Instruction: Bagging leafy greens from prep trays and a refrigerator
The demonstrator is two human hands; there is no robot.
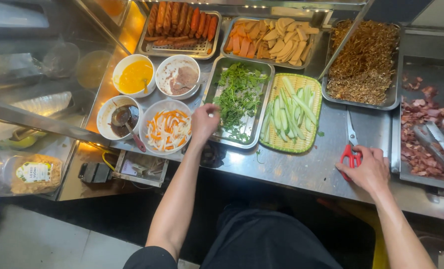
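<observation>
My left hand hovers over the left rim of a steel tray of green herbs, fingers pinched together; something pale shows at the fingertips, and I cannot tell whether it holds anything. Just left of it stands a white bowl of shredded carrot and white radish. My right hand rests on the steel counter and grips the red handles of a pair of scissors, blades pointing away from me. A green woven basket of cucumber strips lies between the two hands.
At the back stand trays of sausages, sliced cold cuts and brown shredded meat. Bowls hold yellow sauce, brown paste and dark sauce with a spoon. A tray of chopped red meat with tongs sits far right.
</observation>
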